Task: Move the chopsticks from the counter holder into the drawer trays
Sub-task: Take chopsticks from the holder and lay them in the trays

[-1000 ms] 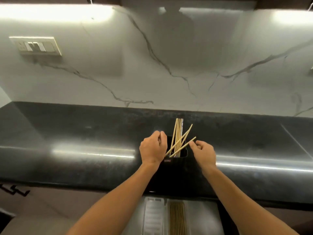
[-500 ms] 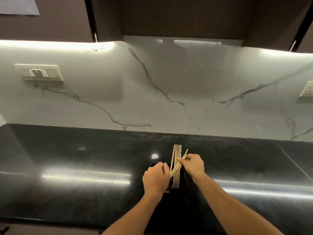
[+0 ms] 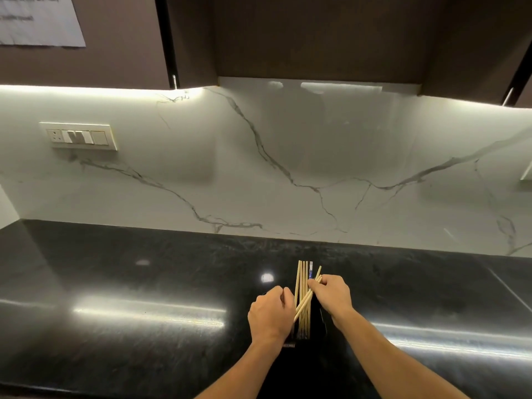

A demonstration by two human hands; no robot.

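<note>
**A:** Which step is the person on?

**B:** The picking-out step, by the look of it. A bundle of chopsticks (image 3: pixel 302 295) stands upright in a dark holder (image 3: pixel 316 326) near the front edge of the worktop (image 3: pixel 144 312), about midway along it. The right hand (image 3: pixel 331 298) has its thumb and fingers pinched shut on a couple of slanted chopsticks (image 3: pixel 308 299) that lean across the upright ones, the top ends to the right and the low ends toward the left.

**A:** And the other hand?

**B:** The left hand (image 3: pixel 269 313) is curled just beside the holder's left side, fingers loosely closed against the bundle or the rim. Whether it grips a stick or only steadies the holder cannot be told; the fingertips are hidden behind the sticks.

**A:** So nothing has left the holder?

**B:** The pinched pair looks still partly inside it. The drawer and its trays are out of view, so how many have been moved cannot be judged.

**A:** What does the next move call for?

**B:** Probably a lift up and clear of the rim, without dragging the neighbouring sticks along, while the left hand keeps the holder from tipping. Then the pair must be carried down past the front edge toward the drawer.
</note>
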